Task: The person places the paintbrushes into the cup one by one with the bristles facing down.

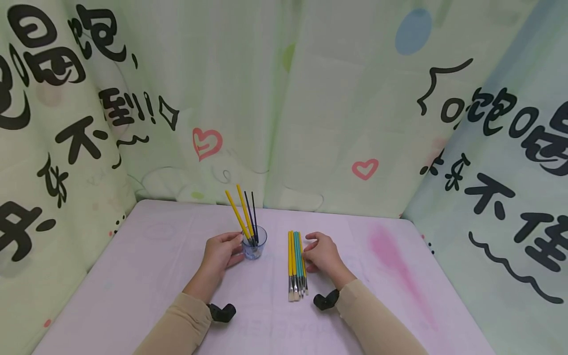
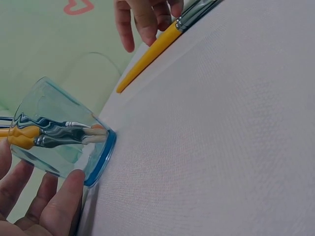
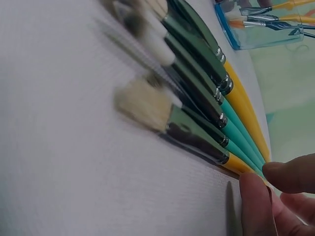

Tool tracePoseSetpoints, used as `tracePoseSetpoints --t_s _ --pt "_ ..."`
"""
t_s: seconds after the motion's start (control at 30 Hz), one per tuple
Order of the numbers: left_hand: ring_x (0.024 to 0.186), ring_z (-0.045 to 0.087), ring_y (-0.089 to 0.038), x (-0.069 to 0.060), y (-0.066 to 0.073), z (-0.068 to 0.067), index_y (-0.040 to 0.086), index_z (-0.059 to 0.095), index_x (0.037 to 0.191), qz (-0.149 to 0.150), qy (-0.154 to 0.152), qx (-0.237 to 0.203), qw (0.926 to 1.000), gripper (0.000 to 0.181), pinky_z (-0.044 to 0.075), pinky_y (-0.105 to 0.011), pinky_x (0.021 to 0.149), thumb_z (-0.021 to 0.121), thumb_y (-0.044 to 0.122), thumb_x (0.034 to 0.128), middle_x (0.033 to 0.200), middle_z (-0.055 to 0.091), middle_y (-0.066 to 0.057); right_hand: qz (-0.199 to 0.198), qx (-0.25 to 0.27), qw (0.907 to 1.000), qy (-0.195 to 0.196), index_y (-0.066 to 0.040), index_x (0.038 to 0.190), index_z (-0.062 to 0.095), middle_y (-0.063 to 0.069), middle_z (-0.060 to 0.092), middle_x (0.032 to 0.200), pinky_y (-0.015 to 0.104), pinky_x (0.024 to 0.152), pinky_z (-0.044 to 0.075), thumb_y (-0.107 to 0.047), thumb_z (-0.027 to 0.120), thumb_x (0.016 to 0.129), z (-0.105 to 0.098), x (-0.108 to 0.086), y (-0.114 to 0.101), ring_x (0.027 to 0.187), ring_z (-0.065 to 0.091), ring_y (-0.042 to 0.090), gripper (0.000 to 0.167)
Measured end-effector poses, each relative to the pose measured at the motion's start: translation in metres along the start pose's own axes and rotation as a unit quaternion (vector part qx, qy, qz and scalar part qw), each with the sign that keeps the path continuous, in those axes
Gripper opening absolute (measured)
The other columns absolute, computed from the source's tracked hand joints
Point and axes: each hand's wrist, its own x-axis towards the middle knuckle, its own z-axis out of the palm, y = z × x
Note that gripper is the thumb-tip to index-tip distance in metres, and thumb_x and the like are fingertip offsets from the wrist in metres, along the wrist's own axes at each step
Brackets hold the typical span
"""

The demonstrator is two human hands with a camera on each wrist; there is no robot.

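A clear blue-tinted glass (image 1: 253,250) stands on the table with two yellow-handled and two thin dark-handled paintbrushes (image 1: 241,212) in it, bristles down. My left hand (image 1: 222,252) holds the glass from its left side, fingers curved against the wall, as the left wrist view shows. To its right, several flat-lying paintbrushes (image 1: 291,261) with yellow and teal handles form a row, bristles toward me. At the row's right edge, my right hand (image 1: 323,254) pinches the handle of a yellow paintbrush (image 3: 238,163) between thumb and finger. Some bristle ends are blurred in the right wrist view.
A pale pink cloth covers the table (image 1: 155,256), with a darker pink streak (image 1: 395,256) on the right. Printed curtains (image 1: 310,123) hang behind and at both sides. Black wrist mounts (image 1: 222,312) sit at both sleeves.
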Motion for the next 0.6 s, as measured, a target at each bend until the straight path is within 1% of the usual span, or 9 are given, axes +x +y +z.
tracePoseSetpoints --t_s 0.2,0.3,0.43,0.6 --pt "0.100 0.068 -0.021 0.0015 -0.0002 -0.0003 0.004 0.073 0.134 0.000 -0.001 -0.001 1.0000 0.032 0.068 -0.045 0.096 0.072 0.017 0.1045 0.116 0.069 -0.011 -0.010 -0.016 0.9998 -0.010 -0.010 0.143 0.062 0.010 0.066 0.097 0.027 0.055 0.063 -0.001 0.083 0.089 -0.0008 -0.0005 -0.0017 0.066 0.065 0.020 0.058" --pt "0.099 0.067 -0.021 0.0019 -0.0003 -0.0002 0.003 0.073 0.134 -0.002 0.000 0.000 1.0000 0.032 0.068 -0.044 0.094 0.071 0.016 0.1045 0.115 0.069 -0.010 -0.013 -0.023 0.9995 -0.015 -0.008 0.142 0.062 0.010 0.066 0.095 0.025 0.054 0.062 -0.001 0.082 0.089 -0.0019 -0.0021 -0.0039 0.062 0.063 0.019 0.057" --pt "0.099 0.067 -0.021 0.0019 -0.0001 -0.0008 0.003 0.072 0.134 -0.004 0.000 0.000 1.0000 0.033 0.068 -0.044 0.093 0.071 0.016 0.1046 0.115 0.069 -0.010 -0.009 -0.028 0.9994 -0.017 -0.008 0.140 0.063 0.009 0.065 0.090 0.025 0.052 0.060 0.000 0.081 0.088 -0.0014 -0.0021 -0.0063 0.057 0.061 0.018 0.056" --pt "0.100 0.067 -0.022 0.0019 0.0003 -0.0012 0.004 0.073 0.134 -0.006 0.001 0.001 1.0000 0.033 0.068 -0.044 0.094 0.072 0.017 0.1043 0.115 0.069 -0.010 -0.004 -0.040 0.9990 -0.019 -0.007 0.138 0.063 0.009 0.064 0.087 0.023 0.051 0.059 0.001 0.080 0.088 0.0005 -0.0002 -0.0080 0.054 0.060 0.017 0.054"
